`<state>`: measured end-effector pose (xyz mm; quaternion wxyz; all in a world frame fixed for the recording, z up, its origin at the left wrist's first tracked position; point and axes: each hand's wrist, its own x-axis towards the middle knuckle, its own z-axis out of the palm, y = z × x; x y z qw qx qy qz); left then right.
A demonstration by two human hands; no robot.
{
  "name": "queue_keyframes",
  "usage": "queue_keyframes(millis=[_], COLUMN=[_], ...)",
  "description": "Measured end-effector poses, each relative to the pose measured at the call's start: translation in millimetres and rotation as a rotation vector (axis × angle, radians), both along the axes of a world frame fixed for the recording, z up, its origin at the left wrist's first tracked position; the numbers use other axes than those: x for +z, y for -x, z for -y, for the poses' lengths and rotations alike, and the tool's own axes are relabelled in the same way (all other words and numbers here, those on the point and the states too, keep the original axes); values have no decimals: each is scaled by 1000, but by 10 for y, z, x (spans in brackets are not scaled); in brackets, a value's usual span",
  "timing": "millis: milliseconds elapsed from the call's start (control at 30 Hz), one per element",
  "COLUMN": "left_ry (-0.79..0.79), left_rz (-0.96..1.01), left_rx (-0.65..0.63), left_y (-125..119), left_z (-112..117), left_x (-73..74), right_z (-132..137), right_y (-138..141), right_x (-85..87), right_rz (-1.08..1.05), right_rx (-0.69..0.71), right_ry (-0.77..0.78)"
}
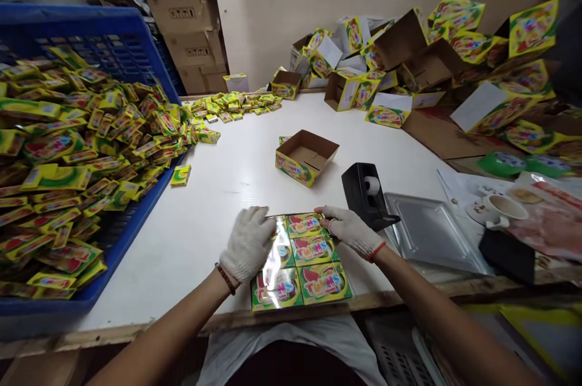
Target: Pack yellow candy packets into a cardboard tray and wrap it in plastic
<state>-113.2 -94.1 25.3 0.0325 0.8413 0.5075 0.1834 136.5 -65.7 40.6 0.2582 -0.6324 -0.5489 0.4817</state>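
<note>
The left hand [248, 243], in a white knit glove, lies curled over the left side of a flat block of six yellow-green printed boxes [302, 262] wrapped in glossy clear film. The right hand [350, 229], gloved the same way, reaches across the block's far right corner. The two hands sit apart, one on either side, and whether they grip the block or merely press on it I cannot tell. The block rests near the front edge of a long white tabletop [218, 192], two boxes across and three deep.

Just ahead stands an open brown cardboard carton [307, 153] with yellow printed sides. To the right, a black tape dispenser [361, 195] sits beside a shallow steel tray [431, 234]. To the left, a blue plastic crate [68, 17] is heaped with small yellow-green packets [68, 143].

The step in hand looks like settling the wrapped block square. It seems to call for both hands to stay flat and even on the film before anyone lifts it.
</note>
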Motion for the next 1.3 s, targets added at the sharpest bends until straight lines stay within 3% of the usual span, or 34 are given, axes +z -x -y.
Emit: queue_keyframes(millis=[100, 233, 333, 400, 500, 633, 733, 867, 967, 1100, 1233, 1300], left_ry=[-19, -11, -12, -12, -34, 45, 104, 173, 228, 264, 278, 272], left_rz=[-155, -178, -155, -133, -115, -108, -116, -123, -147, -184, -191, -195], left_rx=[-226, -366, -364, -288, -144, 43, 46, 4, -2, 19, 47, 50], left_y=[-346, -712, -811, -801, -683, -417, -280, -299, -365, -383, -411, -471], left_z=[17, 91, 177, 203, 135, -127, -351, -572, -641, -592, -505, -497], left_x=[154, 186, 154, 158, 222, 291, 254, 208, 224, 231, 230, 258], right_z=[198, 753, 1103, 1157, 986, 577, 258, -156, -374, -452, -414, -411], right_y=[-89, -220, -251, -252, -247, -187, -82, 45, 52, -31, -72, -75], right_x=[-6, -61, -152, -177, -93, 123, 214, 232, 233, 210, 140, 111], right_rz=[10, -88, -310, -394, -390, -256, 19, 311, 299, 136, 110, 85], right_rx=[53, 37, -64, -121, -120, 51, 141, 160, 213, 124, 191, 152], right_ry=[-21, 9, 32, -13, -106, -153, -159, -187, -80, 62, 59, 62])
